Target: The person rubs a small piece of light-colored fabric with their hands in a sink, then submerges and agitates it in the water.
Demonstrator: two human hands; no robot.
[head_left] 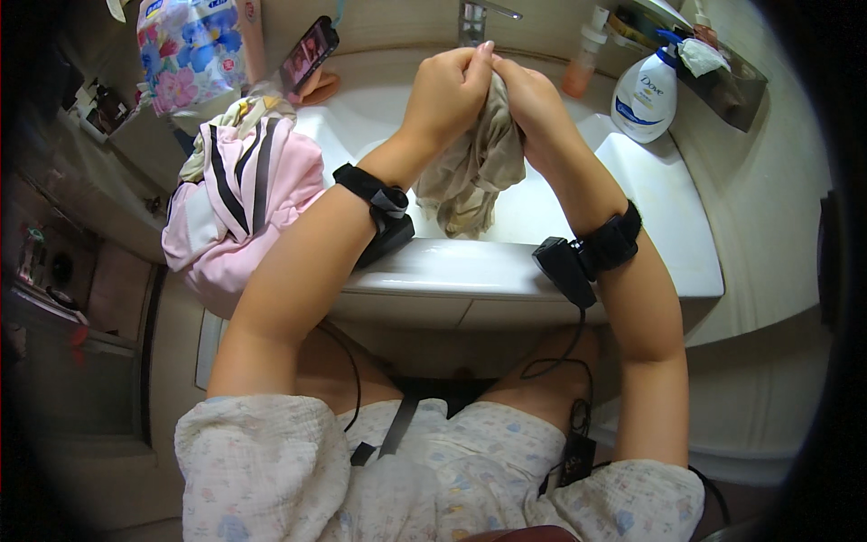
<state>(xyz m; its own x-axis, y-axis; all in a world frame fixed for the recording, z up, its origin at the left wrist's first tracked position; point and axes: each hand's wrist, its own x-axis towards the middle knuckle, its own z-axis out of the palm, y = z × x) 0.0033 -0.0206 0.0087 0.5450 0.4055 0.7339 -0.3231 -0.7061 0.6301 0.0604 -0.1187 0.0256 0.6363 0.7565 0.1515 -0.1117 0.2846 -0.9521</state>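
A wet-looking beige cloth (479, 172) hangs bunched over the white sink (542, 212), its lower end down in the basin. Its top is gripped by both of my hands, held close together just in front of the faucet (472, 23). My left hand (450, 90) is closed, with the thumb pointing up. Beside it my right hand (533, 101) is closed round the cloth's upper right edge, the fingers partly hidden. Whether water is running from the faucet I cannot tell, as my hands cover the space under it.
Pink clothing with black stripes (248, 181) is heaped on the sink's left rim. Behind it stand a floral plastic pack (194, 54) and a propped phone (310, 54). A white pump bottle (644, 95) stands on the right, near an orange-bottomed clear bottle (584, 63). Cables (578, 361) hang from my wrist straps.
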